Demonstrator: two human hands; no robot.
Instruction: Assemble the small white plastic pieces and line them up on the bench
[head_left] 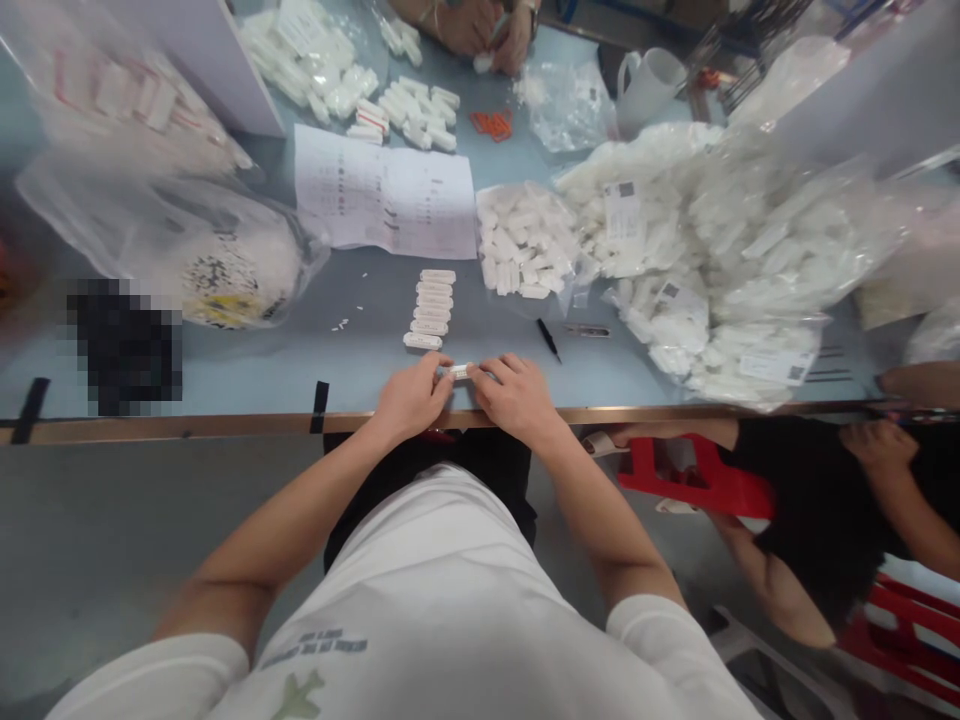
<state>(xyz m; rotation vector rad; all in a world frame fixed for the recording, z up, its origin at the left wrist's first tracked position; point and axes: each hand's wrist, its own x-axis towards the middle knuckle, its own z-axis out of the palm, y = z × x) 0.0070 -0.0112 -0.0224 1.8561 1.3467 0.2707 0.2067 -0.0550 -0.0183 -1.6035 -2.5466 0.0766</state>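
My left hand [415,395] and my right hand [516,398] meet near the table's front edge. Between their fingertips is a small white plastic piece [460,371] with dark marks on its face; the fingers pinch it from both ends and hide them. Just beyond, several similar long white pieces [431,313] with rounded ends lie in a stacked column. Tiny white bits [341,325] are scattered to the left of the column. To the right lie a black pen-like tool [549,340] and a slim metallic tool [589,330].
Behind the column are a printed sheet [386,200] and an open bag of white pieces [529,245]. Large clear bags [675,220] crowd the right; another bag [240,270] stands left. Across the table, another person's hands [487,35] work. A person sits right, near a red stool [697,480].
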